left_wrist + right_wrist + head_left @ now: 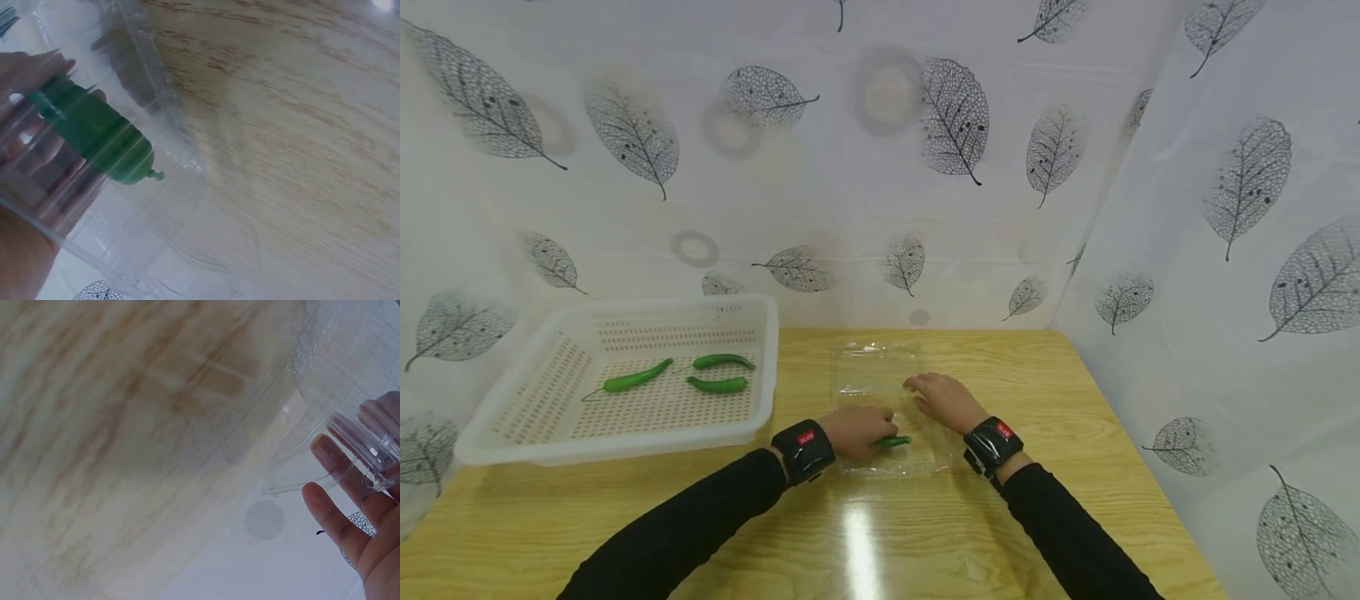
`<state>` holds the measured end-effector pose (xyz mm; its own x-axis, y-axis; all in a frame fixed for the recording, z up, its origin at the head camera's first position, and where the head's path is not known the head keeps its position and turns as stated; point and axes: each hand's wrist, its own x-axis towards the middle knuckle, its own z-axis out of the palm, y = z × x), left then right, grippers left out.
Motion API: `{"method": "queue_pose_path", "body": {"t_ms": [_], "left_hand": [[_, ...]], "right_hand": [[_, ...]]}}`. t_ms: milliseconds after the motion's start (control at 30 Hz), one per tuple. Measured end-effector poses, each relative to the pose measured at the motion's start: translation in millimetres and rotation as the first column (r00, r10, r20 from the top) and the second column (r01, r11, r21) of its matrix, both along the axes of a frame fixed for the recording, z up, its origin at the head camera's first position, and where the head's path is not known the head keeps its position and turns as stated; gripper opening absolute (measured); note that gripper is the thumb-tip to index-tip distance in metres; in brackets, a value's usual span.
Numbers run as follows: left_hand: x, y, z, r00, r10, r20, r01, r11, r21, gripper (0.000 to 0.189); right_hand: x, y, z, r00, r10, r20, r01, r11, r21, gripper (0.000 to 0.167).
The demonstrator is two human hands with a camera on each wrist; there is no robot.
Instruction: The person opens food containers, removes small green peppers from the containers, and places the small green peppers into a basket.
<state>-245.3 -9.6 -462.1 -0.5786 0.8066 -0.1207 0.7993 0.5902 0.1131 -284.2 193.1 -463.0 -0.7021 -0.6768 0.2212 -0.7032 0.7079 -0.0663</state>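
Observation:
A clear plastic clamshell box (925, 457) lies unfolded on the table, its lid (871, 363) toward the wall. Over the near half, my left hand (859, 431) grips a green chili pepper (892, 441); in the left wrist view the pepper (103, 134) shows through the clear plastic, its blunt end pointing away from the fingers. My right hand (951, 402) is at the box's right side near the fold. Seen from the right wrist, its fingers (337, 522) are spread and fairly straight, some of them behind the clear plastic.
On the left stands a white perforated plastic basket (617, 446) with three green chili peppers (636, 377) inside. The wooden table (1037, 533) meets a leaf-patterned sheet (880, 192) at the back and on the right side.

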Motion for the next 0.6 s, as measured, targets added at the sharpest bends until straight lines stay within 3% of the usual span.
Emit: {"method": "queue_pose_path", "body": {"t_ms": [367, 600], "left_hand": [[1.4, 1.5, 12.3, 0.988, -0.065, -0.138, 0.067, 0.998, 0.008, 0.015], [4.6, -1.3, 27.1, 0.976, -0.09, -0.199, 0.09, 0.996, -0.009, 0.016]], "right_hand": [[-1.1, 0, -0.4, 1.0, 0.001, 0.003, -0.001, 1.0, 0.002, 0.027], [-0.4, 0, 1.3, 1.0, 0.024, -0.012, -0.024, 1.0, -0.016, 0.027]]}}
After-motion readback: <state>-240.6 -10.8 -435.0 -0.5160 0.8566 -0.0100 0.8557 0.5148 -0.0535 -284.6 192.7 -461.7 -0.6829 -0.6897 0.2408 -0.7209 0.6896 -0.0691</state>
